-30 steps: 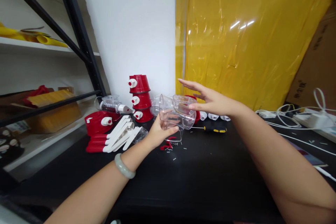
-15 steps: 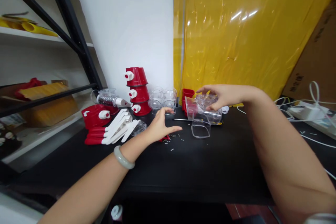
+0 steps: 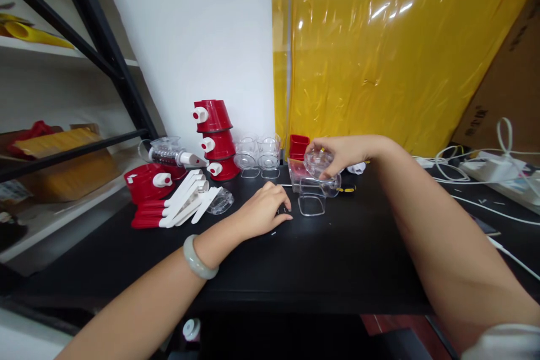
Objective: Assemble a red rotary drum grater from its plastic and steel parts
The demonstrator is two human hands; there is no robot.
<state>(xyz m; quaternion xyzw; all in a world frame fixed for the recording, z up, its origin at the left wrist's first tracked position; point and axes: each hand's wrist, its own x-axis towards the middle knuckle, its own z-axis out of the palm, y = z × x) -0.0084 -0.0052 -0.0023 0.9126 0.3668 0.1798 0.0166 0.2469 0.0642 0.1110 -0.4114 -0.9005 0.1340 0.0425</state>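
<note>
Above the black tabletop, my right hand (image 3: 343,154) has its fingers and thumb around a clear round plastic part (image 3: 317,164). Just below it is a clear plastic housing (image 3: 306,185) with a squarish open frame at its front; I cannot tell whether the two touch. My left hand (image 3: 265,212), palm down with thumb and fingers apart, is low over small metal pins (image 3: 274,233) scattered on the table. It hides part of them. A flat clear plastic part (image 3: 221,201) lies left of this hand.
Red bases with white knobs (image 3: 217,143) are stacked at the back, beside clear housings (image 3: 258,154). White-and-red handles (image 3: 181,205) lie at left, near a red base (image 3: 147,183). A red cup (image 3: 298,146), a yellow-black screwdriver handle (image 3: 347,189) and white cables (image 3: 453,166) are further right.
My left hand has lowered toward the pins and turned palm down. My right hand has shifted slightly left with the clear round part. The whole view has shifted a little.
</note>
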